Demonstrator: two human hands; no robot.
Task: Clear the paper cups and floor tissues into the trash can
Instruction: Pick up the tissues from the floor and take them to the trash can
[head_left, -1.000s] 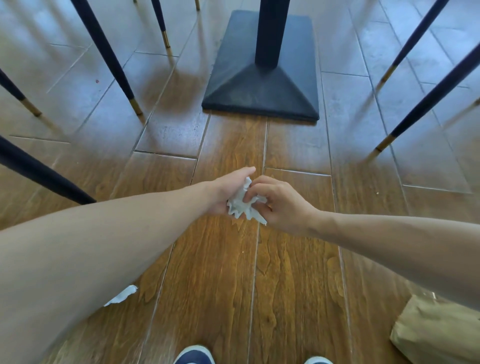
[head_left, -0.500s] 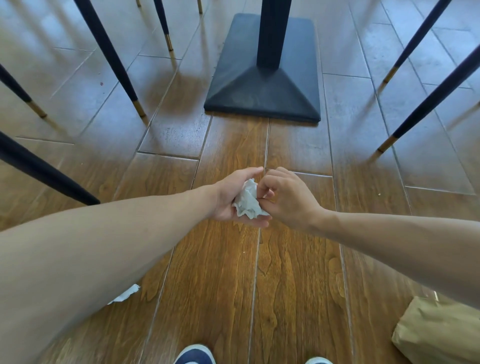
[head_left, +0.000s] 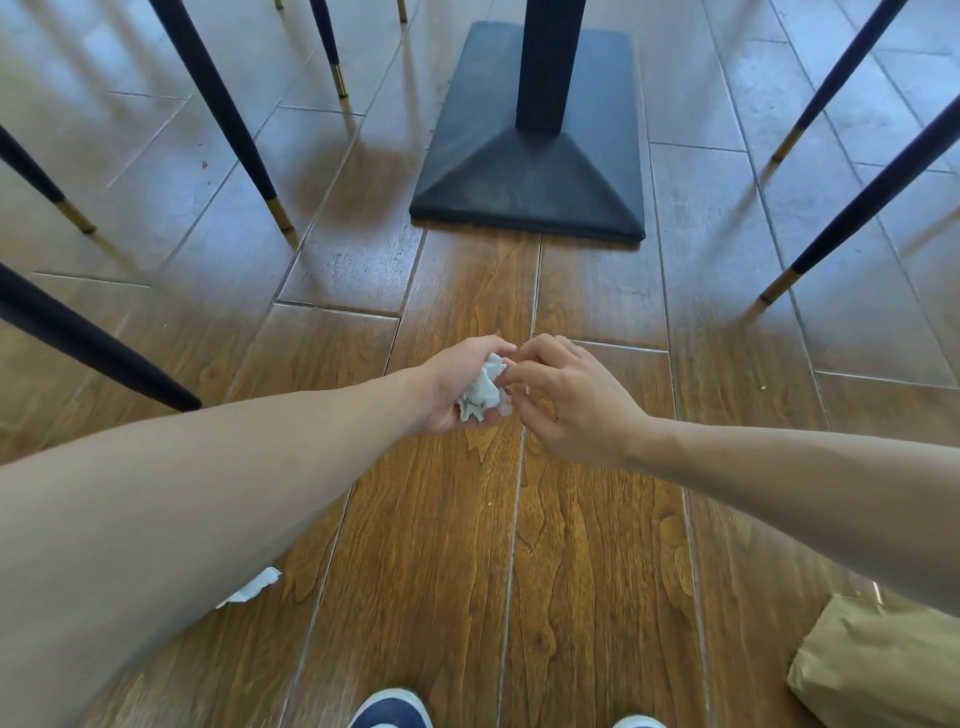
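The left hand (head_left: 457, 387) cups a crumpled tissue (head_left: 483, 389) loosely, fingers curled round it at the centre of the view. The right hand (head_left: 566, 400), at 3 o'clock of the wad, has its fingers spread, only the tips touching the paper. A loose cup could let the wad drop back to the floor (head_left: 415, 519). A second scrap (head_left: 252, 587) at 7 o'clock lies half hidden by the left forearm and could be missed. No trash can is in view. Half a second ago the right hand pinched the wad; it has since loosened, leaving the left to hold.
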